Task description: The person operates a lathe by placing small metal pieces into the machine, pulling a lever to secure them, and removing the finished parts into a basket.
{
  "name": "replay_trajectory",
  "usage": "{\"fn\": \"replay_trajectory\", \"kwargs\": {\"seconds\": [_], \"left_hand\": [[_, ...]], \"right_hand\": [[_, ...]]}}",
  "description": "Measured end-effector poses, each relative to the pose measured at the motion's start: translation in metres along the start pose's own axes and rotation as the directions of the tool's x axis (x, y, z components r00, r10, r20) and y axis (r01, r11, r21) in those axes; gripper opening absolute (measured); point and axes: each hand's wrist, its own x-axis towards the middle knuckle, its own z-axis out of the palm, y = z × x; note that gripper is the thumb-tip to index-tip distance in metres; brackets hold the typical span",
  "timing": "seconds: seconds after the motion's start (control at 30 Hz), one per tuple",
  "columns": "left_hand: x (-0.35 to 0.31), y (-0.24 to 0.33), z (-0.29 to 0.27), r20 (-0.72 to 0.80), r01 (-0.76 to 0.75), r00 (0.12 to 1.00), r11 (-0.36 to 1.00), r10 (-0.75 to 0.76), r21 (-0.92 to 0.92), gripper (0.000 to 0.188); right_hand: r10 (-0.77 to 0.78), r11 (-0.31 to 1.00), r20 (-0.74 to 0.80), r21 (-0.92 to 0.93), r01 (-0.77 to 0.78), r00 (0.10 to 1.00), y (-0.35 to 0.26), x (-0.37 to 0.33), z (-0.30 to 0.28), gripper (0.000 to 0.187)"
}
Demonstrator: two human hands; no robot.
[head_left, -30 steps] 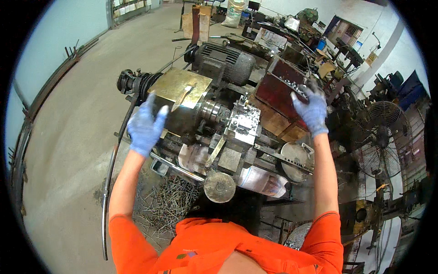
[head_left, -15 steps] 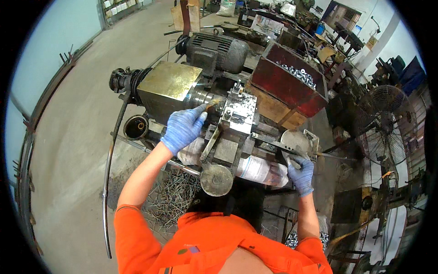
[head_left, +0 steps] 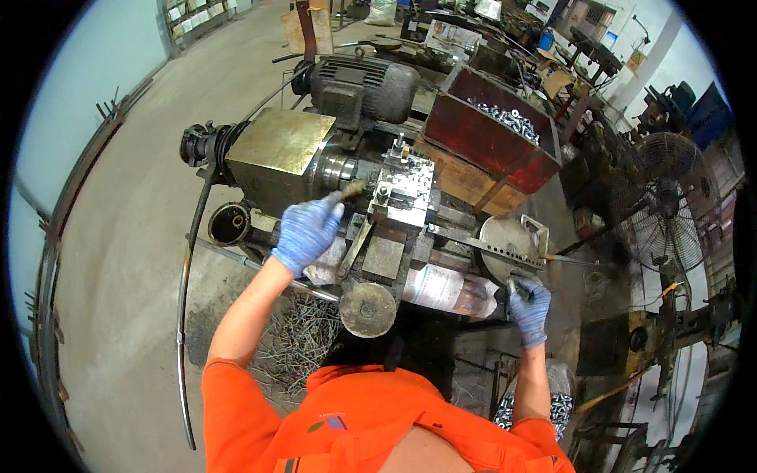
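Observation:
My left hand (head_left: 306, 235), in a blue knit glove, is closed around what looks like a small brush with tan bristles (head_left: 354, 189). The bristle end is just in front of the shiny spindle chuck (head_left: 337, 169) of a lathe, left of the tool block (head_left: 405, 188). Over at the right end of the machine is my gloved right hand (head_left: 528, 312), its fingers bent at the lower edge of a round metal disc (head_left: 505, 244). Dark fingertips and the small scale hide what they grip there.
Behind the lathe are an electric motor (head_left: 364, 88) and a dark red bin (head_left: 490, 138) of small metal parts. A round plate (head_left: 368, 310) juts toward me. Metal scraps (head_left: 303, 339) lie on the floor at left. A caged fan (head_left: 661, 209) stands at right.
My left hand has drawn back from the chuck, down and left, so the brush shows more. My right hand has shifted slightly down and right. The whole view has moved a little.

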Motion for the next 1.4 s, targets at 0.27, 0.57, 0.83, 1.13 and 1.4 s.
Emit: {"fn": "replay_trajectory", "kwargs": {"seconds": [0.27, 0.57, 0.83, 1.13, 1.4], "left_hand": [[0.028, -0.028, -0.056, -0.328, 0.066, 0.944, 0.995, -0.037, 0.077, 0.025], [0.026, -0.037, -0.063, -0.043, 0.275, 0.956, 0.941, -0.289, -0.197, 0.049], [-0.096, -0.065, 0.030, 0.059, 0.322, 0.947, 0.928, -0.316, -0.187, 0.041], [-0.102, -0.069, 0.040, 0.158, 0.447, 0.894, 0.863, -0.420, -0.236, 0.040], [-0.093, -0.049, 0.038, 0.167, 0.430, 0.903, 0.854, -0.397, -0.292, 0.038]], "right_hand": [[0.024, 0.998, -0.030, -0.063, -0.025, 0.999, 0.008, -0.014, -0.024, 0.015], [0.195, 0.941, -0.184, -0.243, -0.237, 0.963, 0.030, -0.043, -0.090, 0.027], [0.708, 0.564, -0.473, -0.069, -0.823, 0.525, 0.145, -0.148, -0.215, 0.035], [0.951, 0.116, -0.143, -0.659, -0.743, 0.275, 0.197, -0.242, -0.210, 0.074], [0.988, 0.075, -0.022, -0.791, -0.608, 0.150, 0.198, -0.257, -0.194, 0.060]]}}
